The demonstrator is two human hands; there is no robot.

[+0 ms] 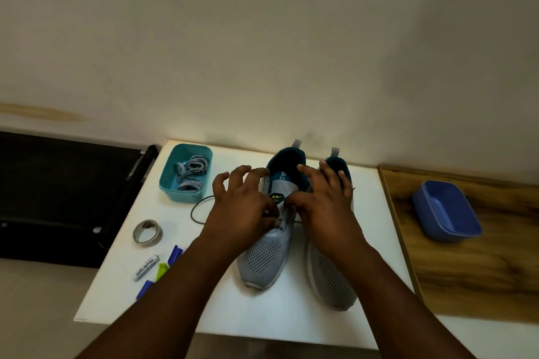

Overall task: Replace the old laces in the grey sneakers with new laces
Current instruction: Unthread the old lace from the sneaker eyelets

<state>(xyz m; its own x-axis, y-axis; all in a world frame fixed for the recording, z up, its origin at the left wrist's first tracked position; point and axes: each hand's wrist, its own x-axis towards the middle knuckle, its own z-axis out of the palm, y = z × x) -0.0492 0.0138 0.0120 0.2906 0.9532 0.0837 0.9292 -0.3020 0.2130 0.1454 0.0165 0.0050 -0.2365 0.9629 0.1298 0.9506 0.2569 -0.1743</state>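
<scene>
Two grey sneakers [294, 242] stood side by side on the white table [180, 303], toes toward the person, heels against the wall. Both hands were over the left-hand shoe, at its throat. The left hand [242, 207] had its thumb and forefinger down at the eyelets, apparently pinching a thin dark lace [201, 207], while its other fingers fanned up loosely. The right hand [323, 204] seemed to nip the same lace near its stiff tip [283, 215], with the remaining fingers spread across the collar of the second shoe; the exact contact was partly hidden, so I would not swear to it.

That lace looped out in a slack curve over the table to the left of the shoe. It looked light, limp and thin, the sort that flops wherever it is not held. My guess was that the best hold is close behind the hard tip, where it is rigid enough to steer through an eyelet. The sneaker itself looked soft in the perforated mesh upper and light, likely to slide on the smooth table unless steadied at the tongue or collar.

A teal tub [167, 181] behind the loop held several flat grey laces [192, 173] in coils, which looked wider and less slippery.
</scene>
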